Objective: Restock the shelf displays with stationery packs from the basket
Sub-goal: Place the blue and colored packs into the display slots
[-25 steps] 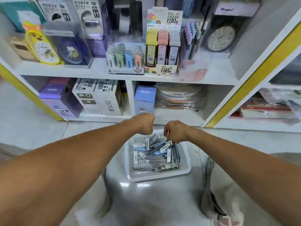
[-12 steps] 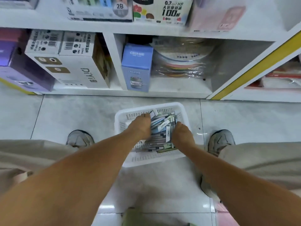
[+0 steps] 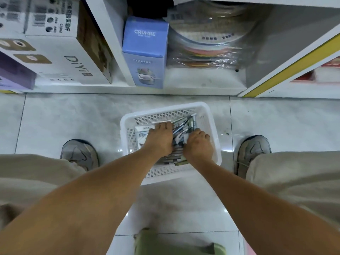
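Observation:
A white plastic basket (image 3: 165, 108) stands on the tiled floor between my feet, in front of the bottom shelf (image 3: 202, 80). It holds several slim stationery packs (image 3: 182, 126) in a loose heap. My left hand (image 3: 160, 140) lies on the left side of the heap, fingertips on a white pack. My right hand (image 3: 197, 144) rests on the right side with its fingers curled down into the packs. Both palms face down, so any grip underneath is hidden.
On the bottom shelf stand a blue CRUHRE box (image 3: 145, 52), a white DiYi box (image 3: 60, 57) and a wrapped stack of coloured discs (image 3: 207, 48). My shoes (image 3: 79, 153) (image 3: 253, 150) flank the basket. A green object (image 3: 165, 243) lies at the lower edge.
The view has tilted down from the upper shelves to the floor. Both hands have dropped from above the basket into it and now rest on the packs.

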Available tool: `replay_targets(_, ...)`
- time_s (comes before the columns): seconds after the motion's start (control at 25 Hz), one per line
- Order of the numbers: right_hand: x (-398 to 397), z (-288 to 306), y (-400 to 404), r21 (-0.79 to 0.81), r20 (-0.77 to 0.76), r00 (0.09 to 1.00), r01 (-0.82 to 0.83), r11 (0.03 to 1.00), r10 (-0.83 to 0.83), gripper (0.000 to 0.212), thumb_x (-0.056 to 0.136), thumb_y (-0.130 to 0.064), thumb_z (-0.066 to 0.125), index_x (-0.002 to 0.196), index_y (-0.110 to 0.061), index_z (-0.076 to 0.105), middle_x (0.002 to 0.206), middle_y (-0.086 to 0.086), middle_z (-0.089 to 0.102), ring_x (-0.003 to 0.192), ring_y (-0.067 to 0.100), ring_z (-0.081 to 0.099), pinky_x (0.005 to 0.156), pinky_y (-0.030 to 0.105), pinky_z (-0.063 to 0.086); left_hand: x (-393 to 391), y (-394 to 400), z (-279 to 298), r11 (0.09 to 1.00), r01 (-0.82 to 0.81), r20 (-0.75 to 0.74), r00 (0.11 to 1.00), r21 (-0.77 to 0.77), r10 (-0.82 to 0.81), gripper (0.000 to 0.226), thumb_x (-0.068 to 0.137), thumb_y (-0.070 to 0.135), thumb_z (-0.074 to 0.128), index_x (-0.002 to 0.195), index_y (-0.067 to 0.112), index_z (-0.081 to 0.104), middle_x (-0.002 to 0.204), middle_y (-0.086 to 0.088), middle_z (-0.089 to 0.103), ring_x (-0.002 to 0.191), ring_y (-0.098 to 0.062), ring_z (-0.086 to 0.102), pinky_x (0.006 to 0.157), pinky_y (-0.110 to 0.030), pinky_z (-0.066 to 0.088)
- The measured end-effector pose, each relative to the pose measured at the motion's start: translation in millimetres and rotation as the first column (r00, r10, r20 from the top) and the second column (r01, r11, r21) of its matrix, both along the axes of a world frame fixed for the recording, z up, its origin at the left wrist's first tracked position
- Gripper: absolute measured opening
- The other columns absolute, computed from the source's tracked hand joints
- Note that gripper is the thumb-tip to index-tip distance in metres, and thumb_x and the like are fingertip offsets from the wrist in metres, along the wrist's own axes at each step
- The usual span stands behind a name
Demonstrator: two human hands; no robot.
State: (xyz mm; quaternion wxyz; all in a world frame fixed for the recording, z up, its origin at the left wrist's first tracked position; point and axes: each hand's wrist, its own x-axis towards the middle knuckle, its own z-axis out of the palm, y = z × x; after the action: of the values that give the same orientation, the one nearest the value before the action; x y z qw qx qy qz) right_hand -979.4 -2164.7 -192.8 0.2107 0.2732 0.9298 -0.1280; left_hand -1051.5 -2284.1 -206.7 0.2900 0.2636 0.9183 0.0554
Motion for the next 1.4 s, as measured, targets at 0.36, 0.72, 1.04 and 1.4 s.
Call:
replay_targets(0.36,1.4,-9.1,0.3,-0.241,-0.017,0.978,0.199,0.95,-0.209,0.029,0.091,-0.014,0.06,0.116,-0.003,0.051,0.11,0.015,0.065,0.098,0.033,0.065,0.077,0.036,0.051,19.5,20.0,-12.0,0.993,-0.119,0.144,0.982,-0.006,0.118,0.077,0.072,0.023,0.08,0.131,0.007,0.033,0.12,-0.015,0.054,0.11,-0.033,0.055,0.089,-0.044,0.051)
replay_targets(0.72,-2.5,-5.4,10.4,-0.553,0.032,0.783,0.531,0.641,-0.621,0.013,0.085,-0.011,0.068,0.096,-0.011,0.062,0.089,0.008,0.069,0.072,0.021,0.067,0.053,0.028,0.05,-12.3,-9.4,5.1,0.901,-0.433,0.473,0.792,-0.009,0.386,0.032,0.069,0.018,0.078,0.091,0.014,0.055,0.084,-0.004,0.063,0.072,-0.016,0.063,0.053,-0.025,0.048)
replay_targets(1.04,5.4,17.9,16.2,-0.814,0.353,0.684,0.561,0.151,-0.639,0.022,0.084,0.013,0.064,0.106,0.013,0.065,0.099,0.037,0.068,0.086,0.048,0.064,0.076,0.056,0.055,-7.2,-28.2,34.0,0.612,-0.79,0.736,0.403,-0.02,0.544,0.019,0.069,-0.009,0.074,0.085,-0.003,0.065,0.069,-0.014,0.069,0.058,-0.022,0.071,0.057,-0.033,0.06)
replay_targets(1.4,19.6,20.2,20.6,-0.875,0.412,0.727,0.484,-0.015,-0.55,0.031,0.079,0.021,0.062,0.107,0.008,0.069,0.104,0.026,0.073,0.088,0.037,0.073,0.07,0.043,0.06,10.7,-19.7,37.9,0.472,-0.881,0.852,0.236,-0.016,0.468,0.041,0.068,-0.005,0.084,0.107,0.0,0.07,0.101,-0.013,0.075,0.098,-0.028,0.072,0.087,-0.041,0.059)
